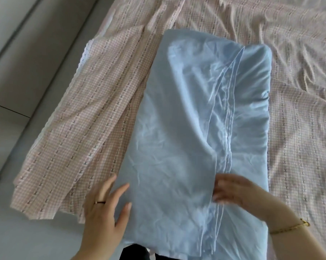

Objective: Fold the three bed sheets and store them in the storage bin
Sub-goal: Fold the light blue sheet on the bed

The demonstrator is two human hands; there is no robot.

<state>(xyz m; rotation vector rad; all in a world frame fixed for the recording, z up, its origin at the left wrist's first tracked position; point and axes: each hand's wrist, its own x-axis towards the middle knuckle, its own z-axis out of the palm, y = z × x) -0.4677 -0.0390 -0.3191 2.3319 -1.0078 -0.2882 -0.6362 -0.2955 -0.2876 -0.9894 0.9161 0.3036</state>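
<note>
A light blue bed sheet lies folded into a long rectangle down the middle of the bed, with a hemmed edge running along its right part. My left hand rests flat with straight fingers on the sheet's near left edge. My right hand is blurred and lies on the hemmed fold at the near right, fingers stretched out toward the left. A pink checked sheet with a white lace edge lies partly folded to the left, under the blue one. No storage bin is in view.
A pink patterned sheet covers the bed to the right and behind, wrinkled. The grey mattress edge shows at the near left. A pale floor and wall base lie at the far left.
</note>
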